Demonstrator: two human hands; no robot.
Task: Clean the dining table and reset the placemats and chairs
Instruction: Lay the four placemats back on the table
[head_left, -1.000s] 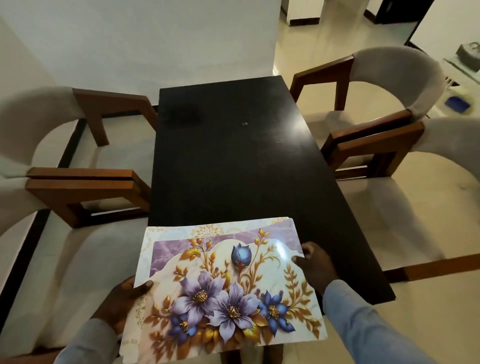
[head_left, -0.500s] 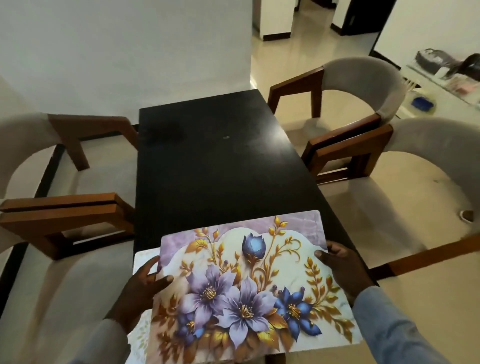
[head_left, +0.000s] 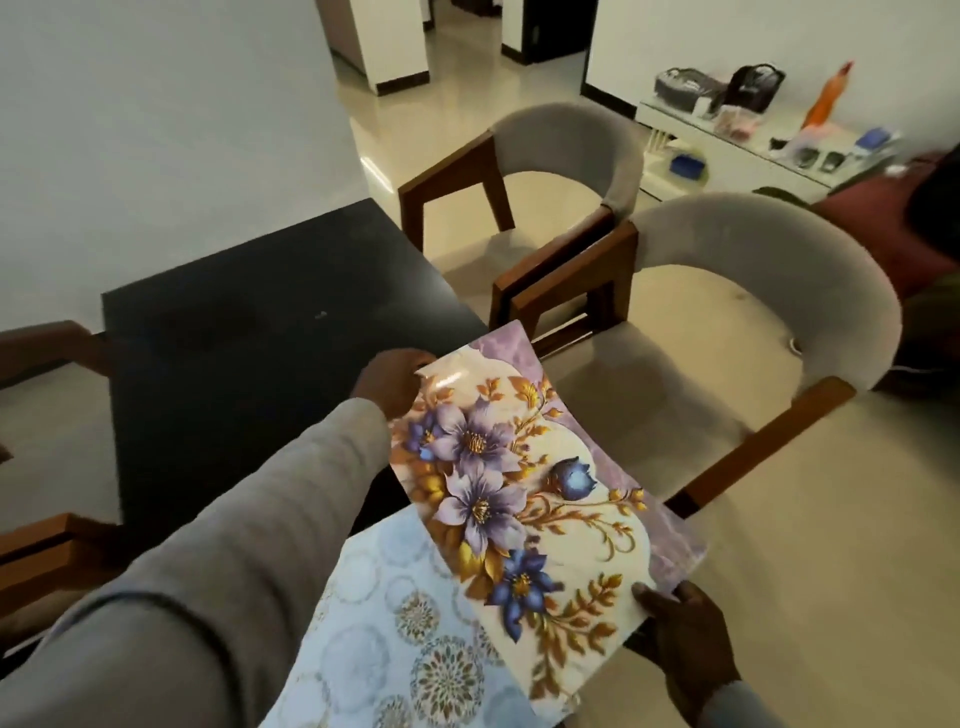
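- My left hand (head_left: 390, 383) is reached out over the table, fingers curled round the far corner of the floral placemat (head_left: 524, 499), pinching its edge.
- My right hand (head_left: 678, 631) holds the near corner of the same mat, thumb on top; the fingers are under the mat, so I can't see them.
- Floral placemat is held off the surface, bowed and tilted, hanging past the right edge of the dining table (head_left: 249, 364) towards the near chair.
- Second placemat (head_left: 410, 629), pale blue with round medallions, sits below the floral one, partly covered by it and by my left sleeve (head_left: 218, 587).
- Table is dark, with a small speck (head_left: 320, 315) near its middle.
- Right side: near chair (head_left: 769, 291) and far chair (head_left: 566, 150), side by side and both pulled away from the table.
- Left side: wooden chair arms (head_left: 41, 540) at the frame edge.
- Far right: white shelf (head_left: 748, 150) with bags and clutter, too blurry to name.
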